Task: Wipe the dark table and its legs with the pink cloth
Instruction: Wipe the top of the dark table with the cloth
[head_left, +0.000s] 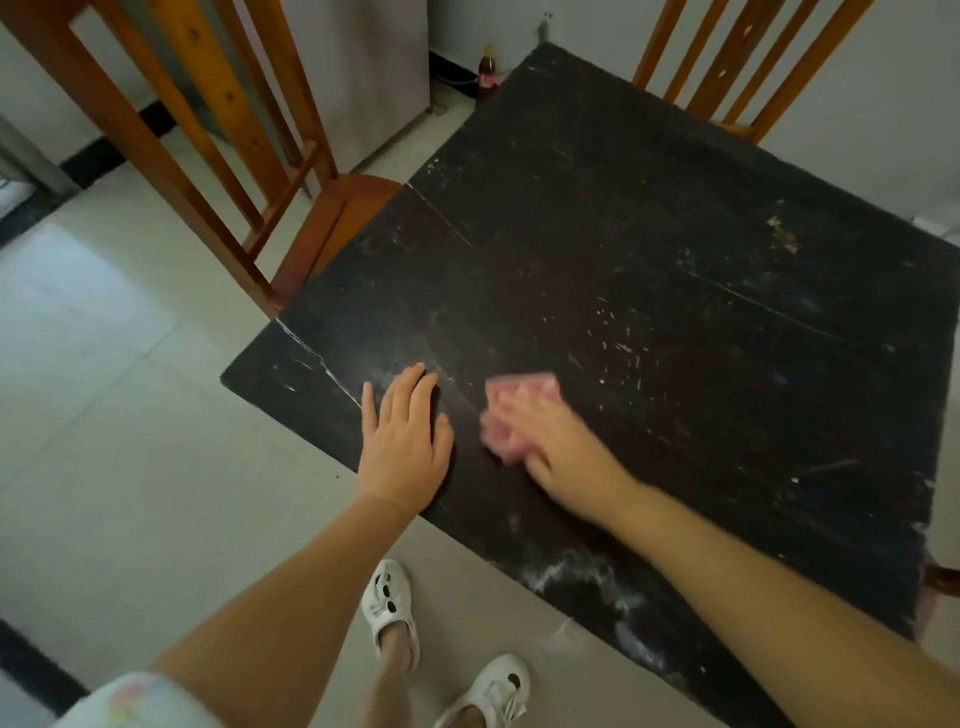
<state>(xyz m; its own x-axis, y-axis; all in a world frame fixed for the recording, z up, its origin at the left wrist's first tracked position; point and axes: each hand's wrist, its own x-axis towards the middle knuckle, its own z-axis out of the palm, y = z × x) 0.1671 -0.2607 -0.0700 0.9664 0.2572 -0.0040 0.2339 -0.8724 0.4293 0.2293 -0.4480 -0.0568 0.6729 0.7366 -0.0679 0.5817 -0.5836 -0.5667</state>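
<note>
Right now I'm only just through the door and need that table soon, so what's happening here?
A person is wiping the dark table. The right hand presses the pink cloth flat on the top near the front edge; it looks blurred, so it is probably mid-stroke. The left hand rests open on the top beside it, steadying. A whitish smear lies nearer the person, and pale specks dot the rest. Wooden chairs stand against the table. The legs are out of view.
</note>
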